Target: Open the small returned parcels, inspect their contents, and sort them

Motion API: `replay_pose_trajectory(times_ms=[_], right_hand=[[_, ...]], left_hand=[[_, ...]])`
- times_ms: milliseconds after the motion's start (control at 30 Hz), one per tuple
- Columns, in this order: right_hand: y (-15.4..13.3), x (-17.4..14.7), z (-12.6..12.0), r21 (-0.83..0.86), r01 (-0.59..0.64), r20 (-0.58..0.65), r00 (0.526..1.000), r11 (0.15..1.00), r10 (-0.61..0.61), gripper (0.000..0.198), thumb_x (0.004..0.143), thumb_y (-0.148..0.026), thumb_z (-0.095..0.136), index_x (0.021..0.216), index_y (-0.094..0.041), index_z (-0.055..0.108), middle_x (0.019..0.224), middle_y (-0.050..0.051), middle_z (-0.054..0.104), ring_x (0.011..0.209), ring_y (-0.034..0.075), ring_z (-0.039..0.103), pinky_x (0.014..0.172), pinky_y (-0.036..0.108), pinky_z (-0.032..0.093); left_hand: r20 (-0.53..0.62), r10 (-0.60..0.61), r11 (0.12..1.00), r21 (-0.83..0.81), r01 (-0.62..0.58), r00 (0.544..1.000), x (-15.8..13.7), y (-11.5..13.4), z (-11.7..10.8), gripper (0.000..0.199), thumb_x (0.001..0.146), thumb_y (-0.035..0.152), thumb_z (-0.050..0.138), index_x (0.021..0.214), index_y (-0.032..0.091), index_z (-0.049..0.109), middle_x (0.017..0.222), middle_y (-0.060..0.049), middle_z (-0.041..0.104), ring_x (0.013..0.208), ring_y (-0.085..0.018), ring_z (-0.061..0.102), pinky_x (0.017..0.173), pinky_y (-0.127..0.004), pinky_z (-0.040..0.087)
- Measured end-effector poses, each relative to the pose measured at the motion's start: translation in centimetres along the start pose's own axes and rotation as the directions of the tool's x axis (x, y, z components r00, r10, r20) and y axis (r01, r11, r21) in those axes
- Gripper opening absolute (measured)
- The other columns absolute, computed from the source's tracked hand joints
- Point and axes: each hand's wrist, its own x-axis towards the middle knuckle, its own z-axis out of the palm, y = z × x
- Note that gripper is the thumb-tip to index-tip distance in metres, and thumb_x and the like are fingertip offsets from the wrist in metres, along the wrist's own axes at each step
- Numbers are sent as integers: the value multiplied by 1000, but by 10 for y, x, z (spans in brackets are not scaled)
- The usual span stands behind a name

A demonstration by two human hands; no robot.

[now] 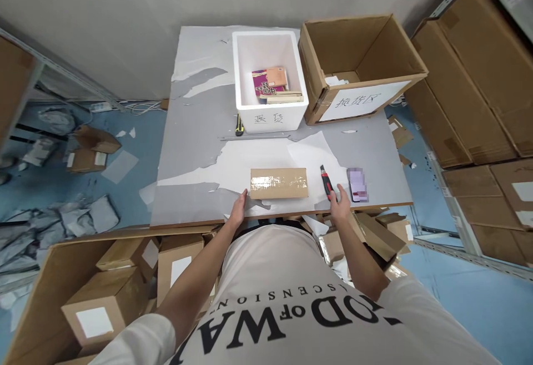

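While the taped cardboard box (278,183) lies flat on white paper (237,160) near the front edge of the counter (183,160), I have my left hand (239,208) just beside its near left corner, and I cannot tell whether the fingers are loose or closed. My right hand (340,202) is at the handle end of a red-and-black cutter (326,182), but I cannot tell whether it grips it, with a phone (356,184) just to the right. Farther back, a white bin (291,118) holding books (270,85) stands beside an open carton (358,40).
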Motion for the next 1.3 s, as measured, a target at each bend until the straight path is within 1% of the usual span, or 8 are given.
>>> replay_pose_trajectory(times_ms=[200, 433, 600, 667, 767, 900, 1000, 1300], right_hand=[[37, 38, -44, -496, -250, -82, 967, 832, 241, 68, 86, -46, 41, 143, -8, 36, 154, 22, 22, 145, 35, 13, 113, 54, 19], [58, 61, -45, -598, -338, -33, 917, 727, 399, 72, 84, -56, 44, 141, -13, 37, 158, 21, 3, 146, 35, -2, 113, 57, 10], [44, 60, -35, -414, -187, -91, 982, 891, 164, 75, 82, -51, 46, 141, -6, 36, 157, 23, 7, 146, 36, 4, 115, 57, 10], [31, 54, -24, -270, 27, 47, 999, 962, -15, 73, 81, -46, 48, 142, -7, 35, 157, 20, 15, 146, 31, 11, 117, 52, 14], [10, 38, 0, -20, 205, 350, 918, 979, -185, 77, 74, -40, 59, 144, -18, 36, 154, 10, 30, 143, 27, 26, 119, 47, 19], [-13, 14, 27, 194, 127, 537, 816, 973, -214, 84, 63, -37, 75, 141, -25, 45, 149, 4, 41, 138, 27, 36, 119, 43, 21], [-24, 2, 39, 259, 124, 567, 784, 958, -255, 68, 71, -41, 69, 135, -24, 53, 145, 5, 47, 135, 27, 41, 117, 43, 25], [-69, 0, 35, 341, 87, 445, 862, 936, -242, 51, 79, -55, 58, 120, -24, 65, 132, 5, 59, 128, 28, 48, 111, 43, 33]], left_hand=[[-124, -82, 995, -60, 75, 989, 2, -15, -2, 45, 85, 44, 48, 117, 15, 62, 133, -12, 58, 126, -25, 52, 111, -44, 35], [-187, -72, 996, 45, 82, 980, -2, -18, -10, 39, 79, 34, 52, 110, 14, 66, 122, -13, 64, 120, -27, 57, 109, -45, 37], [-105, -22, 996, 88, 31, 994, -4, -14, -5, 51, 74, 31, 58, 122, 14, 58, 134, -13, 57, 126, -26, 51, 113, -43, 34], [-38, 13, 995, 101, -9, 999, -3, -10, -1, 65, 68, 29, 64, 130, 14, 52, 141, -14, 50, 132, -27, 46, 114, -43, 31], [45, 74, 989, 125, -79, 996, -1, -2, 6, 77, 63, 32, 70, 134, 13, 47, 144, -14, 46, 134, -27, 43, 115, -43, 28], [90, 112, 978, 167, -126, 990, 0, 8, 16, 60, 68, 39, 67, 123, 17, 58, 131, -9, 60, 128, -27, 50, 112, -44, 33], [99, 128, 972, 184, -144, 987, 0, 15, 19, 47, 74, 43, 62, 113, 17, 64, 120, -8, 67, 121, -28, 55, 106, -45, 39], [44, 175, 939, 292, -181, 984, -15, 51, 14, 48, 81, 49, 56, 115, 16, 64, 108, -7, 71, 106, -25, 63, 95, -36, 47]])
